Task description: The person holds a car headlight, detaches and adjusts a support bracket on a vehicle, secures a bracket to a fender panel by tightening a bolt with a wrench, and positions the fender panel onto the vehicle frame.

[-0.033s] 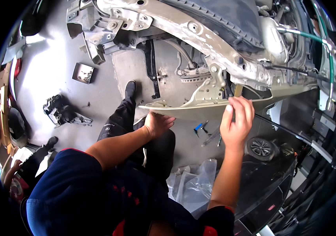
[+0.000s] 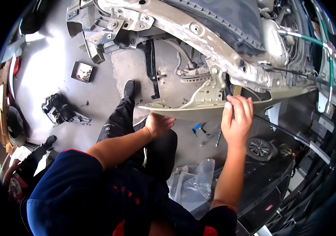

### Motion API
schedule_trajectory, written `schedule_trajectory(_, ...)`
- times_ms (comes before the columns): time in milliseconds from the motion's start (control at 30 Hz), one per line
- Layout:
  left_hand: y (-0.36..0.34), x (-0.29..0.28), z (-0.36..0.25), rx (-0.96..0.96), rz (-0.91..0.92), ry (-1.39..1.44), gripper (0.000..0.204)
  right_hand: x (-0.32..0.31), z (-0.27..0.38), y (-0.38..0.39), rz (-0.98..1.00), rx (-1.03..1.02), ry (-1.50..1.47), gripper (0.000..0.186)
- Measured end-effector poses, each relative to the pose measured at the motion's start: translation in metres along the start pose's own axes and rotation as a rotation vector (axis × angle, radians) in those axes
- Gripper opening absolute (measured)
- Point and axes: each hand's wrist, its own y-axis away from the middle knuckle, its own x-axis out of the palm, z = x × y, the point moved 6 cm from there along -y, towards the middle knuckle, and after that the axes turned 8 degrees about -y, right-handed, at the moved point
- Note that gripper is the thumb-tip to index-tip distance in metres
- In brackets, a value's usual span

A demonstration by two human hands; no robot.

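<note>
A pale greenish-beige car fender [image 2: 187, 111] hangs along the side of the stripped front body [image 2: 199, 31]. My left hand [image 2: 159, 125] lies against its outer face near the front end, fingers stretched out and partly under the edge. Farther right, my right hand [image 2: 238, 120] is closed at the fender's upper edge, with the thumb on the outer side and curled fingers reaching over. A slim black part [image 2: 227, 87] ends right by those fingertips; whether they touch it is hidden. Beside it is the fender's bracket [image 2: 209, 91].
On the floor lie a headlight unit [image 2: 60, 110], an open box of small parts [image 2: 82, 72], blue-and-black tools [image 2: 197, 126] and clear plastic sheeting [image 2: 195, 185]. A wheel [image 2: 260, 148] is at the right. Another person's leg [image 2: 42, 151] shows at the left.
The view has shifted very slightly. Both hands keep their places at the fender.
</note>
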Motion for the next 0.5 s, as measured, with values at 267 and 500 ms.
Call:
schedule_trajectory(267, 0.021, 0.104, -0.002, -0.058, -0.02, 0.274, 0.06, 0.04, -0.019, -0.035, 0.724, 0.029, 0.116, 0.04)
schedule_trajectory(500, -0.004, 0.134, -0.002, 0.138, 0.019, 0.808, 0.06, 0.054, -0.009, -0.04, 1.058, -0.189, -0.08, 0.051)
